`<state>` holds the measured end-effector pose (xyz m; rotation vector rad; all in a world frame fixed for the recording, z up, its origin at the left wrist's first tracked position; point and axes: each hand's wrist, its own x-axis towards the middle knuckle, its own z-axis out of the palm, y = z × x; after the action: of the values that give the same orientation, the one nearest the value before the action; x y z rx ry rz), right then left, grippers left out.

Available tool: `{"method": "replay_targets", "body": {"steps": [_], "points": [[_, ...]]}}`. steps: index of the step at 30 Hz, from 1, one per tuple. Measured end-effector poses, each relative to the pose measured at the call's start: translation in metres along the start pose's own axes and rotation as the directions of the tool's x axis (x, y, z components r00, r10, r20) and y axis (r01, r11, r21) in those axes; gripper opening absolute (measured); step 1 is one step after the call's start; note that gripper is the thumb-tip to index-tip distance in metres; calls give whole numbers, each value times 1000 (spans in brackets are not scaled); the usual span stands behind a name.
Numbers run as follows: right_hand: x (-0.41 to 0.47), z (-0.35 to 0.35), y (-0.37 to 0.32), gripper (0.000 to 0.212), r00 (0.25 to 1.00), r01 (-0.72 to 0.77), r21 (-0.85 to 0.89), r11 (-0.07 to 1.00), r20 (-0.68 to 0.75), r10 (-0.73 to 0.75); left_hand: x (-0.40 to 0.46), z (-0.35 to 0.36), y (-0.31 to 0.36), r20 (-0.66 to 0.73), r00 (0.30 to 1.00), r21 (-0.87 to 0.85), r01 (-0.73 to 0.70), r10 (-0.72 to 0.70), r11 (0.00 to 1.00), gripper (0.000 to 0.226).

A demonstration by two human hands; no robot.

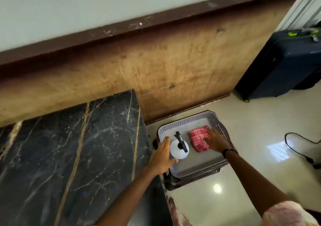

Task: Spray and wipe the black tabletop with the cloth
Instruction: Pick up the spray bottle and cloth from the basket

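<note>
head view, looking down. item: spray bottle [178, 149], white with black trigger head, standing upright in a pale perforated tray [199, 165] set low beside the counter [69, 147]. item: cloth [199, 139], red checked, folded, lying flat in the same tray just right of the bottle, long axis running away from the person. left hand [161, 158]: fingers straight, cupped against the bottle's left side, thumb at its near side; grip not closed, nothing lifted. right hand [216, 141]: resting on the cloth's right edge, fingers spread and slightly bent; whether it has pinched the fabric cannot be told. key relation: bottle lies directly right of the left palm, cloth directly under the right fingers, so each hand is nearest its own item. counter: black marble with gold veins, left of the tray, bare and not yet wetted by appearance.
</note>
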<state>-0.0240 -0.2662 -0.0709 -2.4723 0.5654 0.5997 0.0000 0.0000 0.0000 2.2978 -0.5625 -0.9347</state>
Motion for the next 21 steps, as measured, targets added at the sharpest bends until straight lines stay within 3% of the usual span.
{"method": "replay_targets", "body": {"steps": [6, 13, 17, 21], "points": [[32, 34, 27, 71, 980, -198, 161, 967, 28, 196, 51, 38, -7, -52, 987, -187, 138, -150, 973, 103], [67, 58, 40, 84, 945, -307, 245, 920, -36, 325, 88, 64, -13, -121, 973, -318, 148, -195, 936, 98], [79, 66, 47, 92, 918, -366, 171, 915, -95, 385, 97, 72, -13, -183, 954, -355, 162, -238, 921, 93], [94, 69, 61, 85, 910, -385, 193, 902, -82, 406, 104, 77, -15, -236, 935, -323, 183, -266, 928, 80]]}}
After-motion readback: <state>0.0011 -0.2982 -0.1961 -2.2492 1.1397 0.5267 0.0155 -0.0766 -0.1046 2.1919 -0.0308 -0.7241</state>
